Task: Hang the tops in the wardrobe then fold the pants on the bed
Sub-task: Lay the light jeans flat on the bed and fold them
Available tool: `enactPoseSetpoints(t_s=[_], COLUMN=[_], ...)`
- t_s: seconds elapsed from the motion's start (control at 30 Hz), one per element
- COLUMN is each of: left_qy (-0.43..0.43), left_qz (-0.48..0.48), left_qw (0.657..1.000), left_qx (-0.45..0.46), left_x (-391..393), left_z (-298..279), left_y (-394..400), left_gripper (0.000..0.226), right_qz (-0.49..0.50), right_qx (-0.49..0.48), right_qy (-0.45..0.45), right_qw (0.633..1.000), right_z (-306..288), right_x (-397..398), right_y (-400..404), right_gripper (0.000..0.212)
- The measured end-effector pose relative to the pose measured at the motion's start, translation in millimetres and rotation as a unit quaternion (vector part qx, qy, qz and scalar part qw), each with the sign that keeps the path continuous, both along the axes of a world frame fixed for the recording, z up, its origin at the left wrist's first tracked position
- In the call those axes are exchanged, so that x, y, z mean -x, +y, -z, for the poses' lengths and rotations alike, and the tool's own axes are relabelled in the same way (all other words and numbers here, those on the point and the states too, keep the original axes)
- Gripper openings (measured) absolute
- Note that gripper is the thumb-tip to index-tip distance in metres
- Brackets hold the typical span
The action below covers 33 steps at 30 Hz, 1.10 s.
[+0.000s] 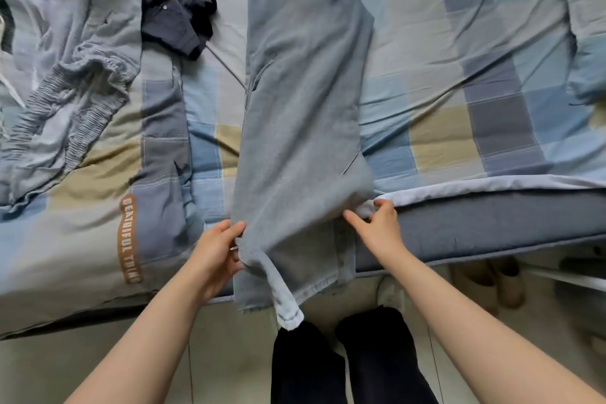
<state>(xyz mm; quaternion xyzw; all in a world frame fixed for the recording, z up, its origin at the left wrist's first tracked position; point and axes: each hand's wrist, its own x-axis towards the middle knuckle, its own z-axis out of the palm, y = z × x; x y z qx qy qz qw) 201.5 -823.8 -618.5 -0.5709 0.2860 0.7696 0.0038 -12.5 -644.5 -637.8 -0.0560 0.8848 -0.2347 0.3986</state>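
Checked bed (459, 82) with pale blue jeans (305, 115) laid lengthwise, hems hanging over the near edge.
Left hand (216, 256) pinches the jeans' seven o'clock edge; right hand (377, 226) pinches fabric at four o'clock. Crumpled striped pants (65, 75) lie at ten o'clock.

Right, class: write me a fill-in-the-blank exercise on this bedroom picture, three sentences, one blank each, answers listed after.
1. The light blue denim jeans lie lengthwise on the checked ____.
2. The left hand and the right hand both hold the jeans near their ____ end.
3. The crumpled dark navy garment lies to the ____ of the jeans in the picture.

Answers: bedspread; hem; left
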Motion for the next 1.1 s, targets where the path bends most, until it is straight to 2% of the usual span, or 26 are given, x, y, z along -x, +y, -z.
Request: enactPoseSetpoints(t_s=[0.03, 0.07, 0.17, 0.23, 0.3, 0.4, 0.47, 0.5, 0.57, 0.67, 0.73, 0.83, 0.9, 0.97, 1.03, 1.1], left_qy=[0.017, 0.024, 0.007, -0.035, -0.070, -0.110, -0.100, -0.088, -0.061, -0.039, -0.014, 0.025, 0.019, -0.027, -0.096, -0.162], left_qz=[0.003, 0.012, 0.063, 0.049, 0.029, 0.062, 0.111, 0.133, 0.133, 0.101, 0.068, 0.040, 0.015, 0.025, 0.108, 0.191], left_qw=[1.000, 1.000, 0.998, 0.997, 0.996, 0.990, 0.985, 0.983, 0.988, 0.994, 0.995, 0.989, 0.991, 0.996, 0.989, 0.967], left_qx=[-0.002, 0.000, 0.017, 0.044, 0.051, 0.059, 0.090, 0.094, 0.057, 0.000, -0.069, -0.138, -0.128, -0.079, -0.010, 0.051], left_x=[-6.2, -11.4, -24.6, -28.7, -30.9, -32.6, -31.9, -31.4, -28.2, -26.6, -28.6, -35.1, -43.0, -53.5, -62.6, -67.6], left_z=[-4.4, -8.3, -13.9, -11.6, -5.1, 3.4, 5.7, 5.2, -2.1, -12.0, -17.4, -22.2, -14.5, 1.3, 18.0, 35.7], left_y=[-5.2, -9.6, -18.4, -21.4, -21.9, -19.7, -18.5, -16.6, -14.8, -19.6, -23.6, -26.4, -29.8, -32.6, -27.7, -16.0], left_gripper=[0.019, 0.018, 0.020, 0.025, 0.019, 0.013, 0.030, 0.040, 0.037, 0.030, 0.033, 0.043, 0.040, 0.033, 0.021, 0.012], right_qz=[0.031, 0.049, 0.043, 0.071, 0.139, 0.228, 0.184, 0.161, 0.121, 0.117, 0.112, 0.163, 0.164, 0.114, 0.076, 0.036], right_qx=[-0.009, 0.005, 0.139, 0.171, 0.159, 0.145, 0.132, 0.125, 0.102, 0.118, 0.151, 0.193, 0.231, 0.254, 0.215, 0.118], right_qy=[-0.053, -0.093, -0.102, -0.060, -0.037, -0.177, -0.202, -0.186, -0.140, -0.092, -0.088, -0.161, -0.203, -0.154, -0.040, -0.013], right_qw=[0.998, 0.994, 0.984, 0.981, 0.977, 0.946, 0.953, 0.961, 0.977, 0.982, 0.978, 0.954, 0.937, 0.948, 0.973, 0.992], right_z=[3.3, 5.3, 4.0, 6.3, 17.7, 32.4, 39.5, 43.6, 48.1, 45.0, 36.2, 20.4, 11.6, 5.8, 8.7, 23.0], right_x=[0.6, 1.7, -5.1, -12.3, -15.2, -12.3, -6.8, -4.9, -3.3, 1.4, 0.5, -6.4, -11.2, -23.8, -43.9, -58.4], right_y=[0.0, -2.4, -15.4, -21.6, -22.9, -32.9, -44.3, -48.2, -56.9, -69.6, -76.8, -76.0, -63.1, -42.9, -17.2, 8.2], right_gripper=[0.082, 0.082, 0.031, 0.023, 0.015, 0.068, 0.073, 0.069, 0.053, 0.012, 0.015, 0.024, 0.023, 0.009, 0.018, 0.022])
